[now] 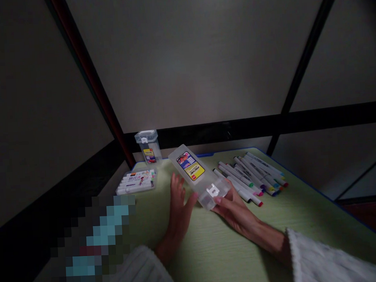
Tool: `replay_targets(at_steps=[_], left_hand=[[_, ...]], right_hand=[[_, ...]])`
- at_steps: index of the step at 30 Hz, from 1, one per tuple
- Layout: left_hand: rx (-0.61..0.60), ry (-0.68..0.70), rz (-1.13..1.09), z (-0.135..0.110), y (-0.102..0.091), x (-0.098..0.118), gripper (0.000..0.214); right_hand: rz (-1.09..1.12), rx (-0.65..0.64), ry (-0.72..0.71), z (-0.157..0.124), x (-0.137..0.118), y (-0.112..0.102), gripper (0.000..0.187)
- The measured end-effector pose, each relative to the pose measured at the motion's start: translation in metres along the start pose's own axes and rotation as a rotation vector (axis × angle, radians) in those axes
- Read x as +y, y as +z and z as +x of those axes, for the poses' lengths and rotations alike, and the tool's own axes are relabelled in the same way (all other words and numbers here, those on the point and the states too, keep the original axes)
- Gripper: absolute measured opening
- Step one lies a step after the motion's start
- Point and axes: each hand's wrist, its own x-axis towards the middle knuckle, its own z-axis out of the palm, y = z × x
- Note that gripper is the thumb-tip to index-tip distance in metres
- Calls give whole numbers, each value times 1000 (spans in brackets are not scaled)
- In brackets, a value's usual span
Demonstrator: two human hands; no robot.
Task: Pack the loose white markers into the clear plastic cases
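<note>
A clear plastic marker case (196, 174) with a yellow label and a white latch is held tilted above the table. My right hand (233, 207) grips its latched end, thumb beside the latch. Just left of the case, my left hand (180, 203) has its fingers spread, the thumb close to the case's edge; whether it touches cannot be told. Several white markers (252, 175) with coloured ends lie in a loose pile to the right, partly behind my right hand. No markers show inside the held case.
On the green table (211, 248), a second clear case (149, 149) stands upright at the back left. In front of it lies a flat box of white pens (136, 181). A wall (191, 74) rises behind the table. The lower left is blurred by pixelation.
</note>
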Motion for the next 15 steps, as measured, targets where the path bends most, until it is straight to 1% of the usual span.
replay_targets(at_steps=[3, 6, 10, 15], left_hand=[[-142, -171, -261, 2, 3, -4, 78], [-156, -246, -354, 3, 4, -2, 71], [-142, -274, -358, 4, 4, 1, 58], [-143, -259, -363, 4, 3, 0, 51]], right_hand=[[-26, -29, 20, -1, -2, 1, 52], [-33, -57, 18, -2, -3, 3, 54], [-71, -58, 3, -3, -4, 4, 54], [-103, -41, -11, -2, -3, 3, 51]])
